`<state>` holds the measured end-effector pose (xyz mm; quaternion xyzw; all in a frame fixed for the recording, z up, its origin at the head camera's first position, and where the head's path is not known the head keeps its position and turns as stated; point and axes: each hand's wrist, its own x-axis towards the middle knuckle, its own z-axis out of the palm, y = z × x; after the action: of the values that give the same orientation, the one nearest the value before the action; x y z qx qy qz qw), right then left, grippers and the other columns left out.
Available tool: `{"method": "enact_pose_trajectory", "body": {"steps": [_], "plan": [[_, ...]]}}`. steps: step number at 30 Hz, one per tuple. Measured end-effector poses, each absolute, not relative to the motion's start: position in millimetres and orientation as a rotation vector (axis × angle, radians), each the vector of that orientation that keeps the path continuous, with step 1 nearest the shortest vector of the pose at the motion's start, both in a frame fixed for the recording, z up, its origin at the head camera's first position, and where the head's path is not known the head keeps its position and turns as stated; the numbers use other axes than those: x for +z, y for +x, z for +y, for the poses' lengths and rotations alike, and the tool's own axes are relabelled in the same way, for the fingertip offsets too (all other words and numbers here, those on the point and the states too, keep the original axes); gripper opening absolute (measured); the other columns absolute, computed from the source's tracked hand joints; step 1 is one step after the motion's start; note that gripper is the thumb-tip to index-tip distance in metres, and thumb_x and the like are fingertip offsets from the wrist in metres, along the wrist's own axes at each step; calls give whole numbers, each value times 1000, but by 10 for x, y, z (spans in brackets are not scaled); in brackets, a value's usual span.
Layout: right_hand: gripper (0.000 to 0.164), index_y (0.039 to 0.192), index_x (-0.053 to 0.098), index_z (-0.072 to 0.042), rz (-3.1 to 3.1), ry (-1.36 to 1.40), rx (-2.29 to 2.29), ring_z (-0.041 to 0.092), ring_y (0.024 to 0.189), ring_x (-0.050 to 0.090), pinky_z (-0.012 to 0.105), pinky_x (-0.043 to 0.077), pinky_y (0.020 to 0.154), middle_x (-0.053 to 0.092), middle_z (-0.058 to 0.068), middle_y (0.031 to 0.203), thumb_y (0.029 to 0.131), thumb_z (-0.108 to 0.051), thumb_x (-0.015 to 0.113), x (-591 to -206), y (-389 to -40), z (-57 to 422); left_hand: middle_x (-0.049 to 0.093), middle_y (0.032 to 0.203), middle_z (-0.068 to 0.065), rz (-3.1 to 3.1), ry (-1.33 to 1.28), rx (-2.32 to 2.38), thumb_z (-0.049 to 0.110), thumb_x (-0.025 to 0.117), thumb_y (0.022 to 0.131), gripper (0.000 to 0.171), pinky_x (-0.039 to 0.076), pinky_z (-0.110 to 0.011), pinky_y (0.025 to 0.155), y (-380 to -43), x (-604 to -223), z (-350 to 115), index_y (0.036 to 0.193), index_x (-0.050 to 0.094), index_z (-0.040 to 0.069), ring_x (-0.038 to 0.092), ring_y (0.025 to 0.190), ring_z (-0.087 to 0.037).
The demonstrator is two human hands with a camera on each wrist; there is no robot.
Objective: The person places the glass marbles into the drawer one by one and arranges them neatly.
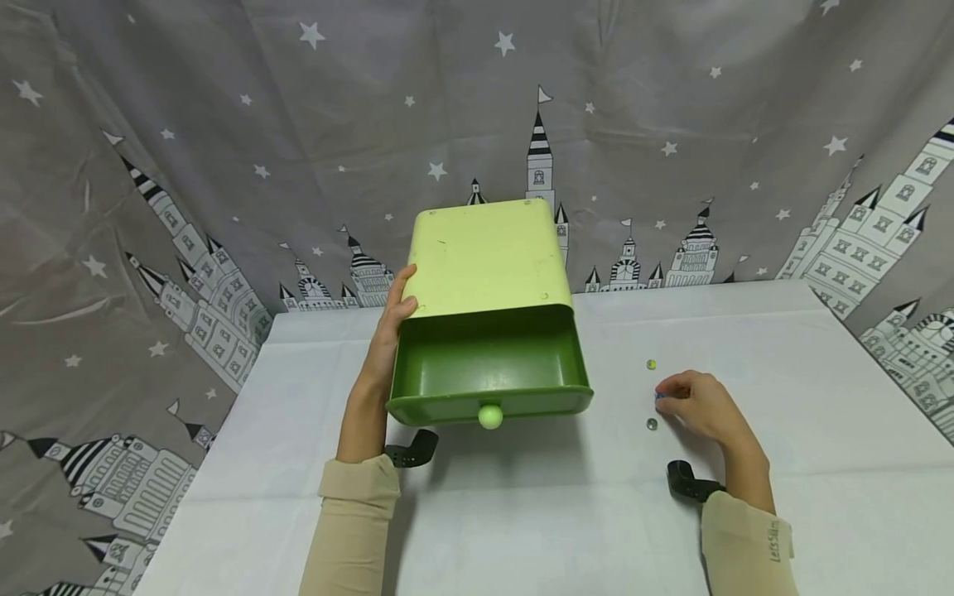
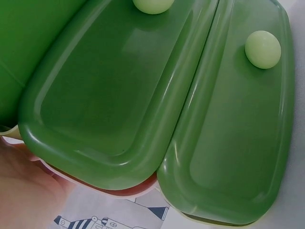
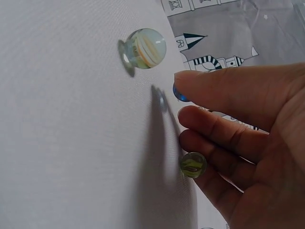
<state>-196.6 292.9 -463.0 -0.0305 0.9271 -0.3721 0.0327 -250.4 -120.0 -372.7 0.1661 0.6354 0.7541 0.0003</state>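
Lime-yellow cabinet (image 1: 484, 257) on the white-covered table (image 1: 514, 530), turned towards the wearer and placed roughly mid-view. Upper drawer (image 1: 432, 407), darker green, stands pulled out with its inner walls showing; round pale-green knob (image 1: 490, 416) at the middle of its front. Lower drawer (image 2: 233, 138), seen from the left wrist, sits pushed in just beneath, with a matching knob of its own.

Left hand (image 1: 386, 331) lies along the cabinet's left side, fingers fairly straight against the wall near the top edge; touching, not wrapped round.

Right hand (image 1: 699, 403) well apart from the cabinet, over the table to its right. Thumb and fingertips drawn in to a narrow pinch on a small blue marble (image 3: 179, 95), mostly covered by the thumb. Two more marbles near this hand: a yellow-green marble (image 1: 652, 364) on the farther side, a clear marble (image 3: 150, 49) with orange and white streaks on the nearer side, resting on the table.

Beige sleeves (image 1: 358, 509) on both arms, lettering on the right one. Black device (image 1: 689, 482) at each wrist. Grey cloth (image 1: 358, 108) behind, printed with white stars and castles.
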Motion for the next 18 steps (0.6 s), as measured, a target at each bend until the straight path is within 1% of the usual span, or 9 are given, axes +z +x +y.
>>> {"method": "enact_pose_trajectory", "body": {"steps": [7,14,18], "plan": [[23,104,68,7,2845,-102,-1151,30,88,57,48,45,79,67,16,96,87,-9,69,-4608,-1966,2915,21,154,2,1986,525,2385,23,31,100,52,35,-34,98,-2492,-3723,-1212,151,22,25,34,126,-18],[23,104,68,7,2838,-101,-1155,31,90,59,48,46,80,67,16,97,87,-9,68,-4595,-1945,2908,24,152,-2,1961,538,2394,23,32,100,52,36,-34,97,-2495,-3729,-1204,151,22,24,36,123,-19],[24,103,68,8,2833,-101,-1161,31,90,59,49,46,80,67,17,97,87,-9,68,-4584,-1943,2914,22,153,0,1957,532,2398,23,32,100,53,34,-34,99,-2491,-3725,-1196,152,22,25,34,126,-17]]}}
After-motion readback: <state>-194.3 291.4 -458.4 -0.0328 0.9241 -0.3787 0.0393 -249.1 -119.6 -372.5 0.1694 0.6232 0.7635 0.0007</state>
